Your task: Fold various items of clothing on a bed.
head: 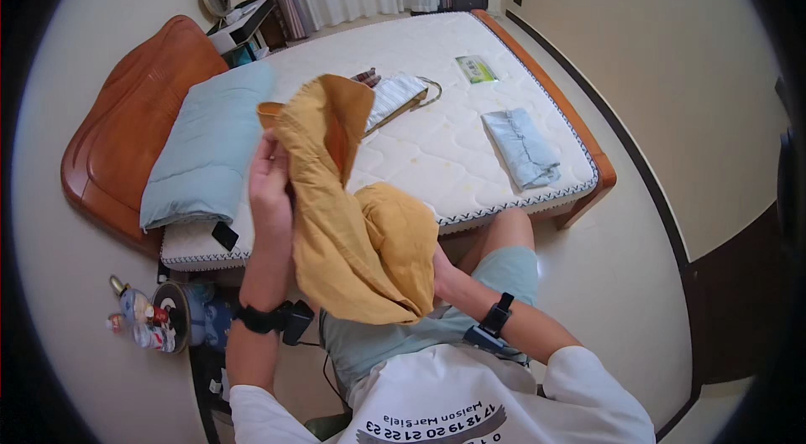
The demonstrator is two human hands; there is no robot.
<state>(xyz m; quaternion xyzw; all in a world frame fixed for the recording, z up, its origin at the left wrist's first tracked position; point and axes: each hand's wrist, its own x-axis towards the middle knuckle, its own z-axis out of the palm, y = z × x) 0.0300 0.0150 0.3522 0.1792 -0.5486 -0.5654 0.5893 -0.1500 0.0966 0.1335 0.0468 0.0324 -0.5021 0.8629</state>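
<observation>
A mustard-yellow cloth garment (340,230) hangs in loose folds between my hands, above my lap and the near edge of the bed. My left hand (271,173) grips its upper left edge, near a stiff fold that stands up. At the lower right side, my right hand (444,271) holds the cloth from behind; its fingers are hidden by the fabric. An opening at the top shows the darker orange inside.
On the white mattress (415,161) lie a folded light-blue quilt (208,142), a striped cloth item (397,98), a green packet (476,69), a folded blue cloth (521,148) and a black phone (225,235). The wooden headboard (138,129) rises at left. Bottles (151,331) stand at lower left.
</observation>
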